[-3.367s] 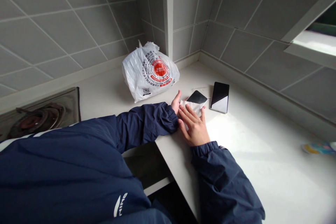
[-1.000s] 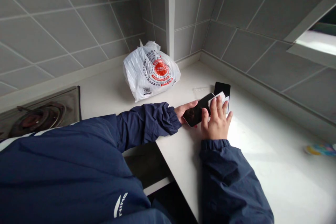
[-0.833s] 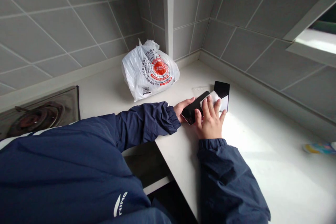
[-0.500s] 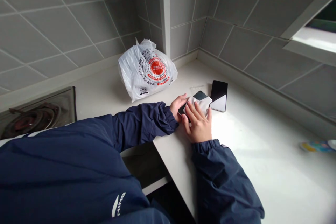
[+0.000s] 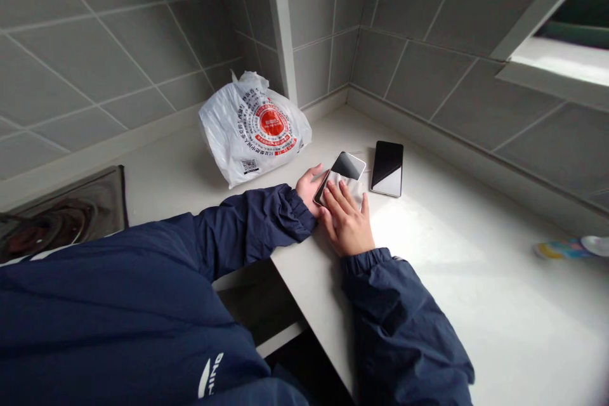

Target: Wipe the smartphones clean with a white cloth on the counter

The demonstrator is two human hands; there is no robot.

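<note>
A smartphone (image 5: 349,165) with a dark, glossy screen and a pale edge lies tilted over the white counter. My left hand (image 5: 309,187) holds it by its left side, thumb along the edge and the other fingers hidden beneath. Across the lower part of the screen is a crumpled whitish cloth (image 5: 354,185). My right hand (image 5: 349,222) presses that cloth onto the glass with fingers stretched over it. Just to the right rests a second dark smartphone (image 5: 387,168), screen up and apart from both hands. A flat transparent piece, partly hidden, lies between the phones.
A white plastic bag (image 5: 254,127) with red print stands at the back, left of the phones. The stove (image 5: 61,209) is at far left. At right on the counter (image 5: 476,279) lies a colourful, blurred container (image 5: 566,248). Open shelving is below the counter edge.
My right hand and the cloth have slid toward the lower part of the phone, baring more of the upper screen. The whole view has shifted slightly.
</note>
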